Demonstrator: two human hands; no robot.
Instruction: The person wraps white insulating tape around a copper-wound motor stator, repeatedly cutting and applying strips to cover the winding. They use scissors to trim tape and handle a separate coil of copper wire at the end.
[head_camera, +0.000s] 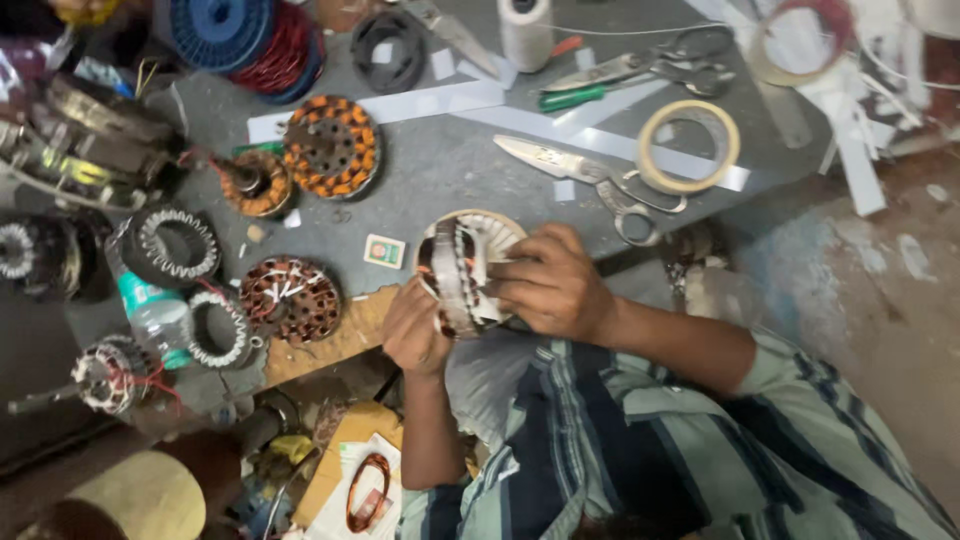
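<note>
My left hand (415, 330) cups the motor stator (462, 272) from below, fingers closed on its edge. My right hand (548, 285) lies over its far side, fingers closed on the white insulation paper (497, 247) in its slots. The stator is tilted, held at the worktop (440, 165) edge. Just beyond my fingers: scissors (590, 175), a tape ring (688, 147). Left of them: a small card (384, 251), a copper-wound stator (290, 297).

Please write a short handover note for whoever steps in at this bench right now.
Left hand cradles the round motor stator from below at the bench edge. Right hand rests on its face, fingers pressing white insulation strips into the slots. Some slots hold strips; how many remain cannot be told. Scissors and a tape roll lie just beyond; wound stators sit further along the table.
</note>
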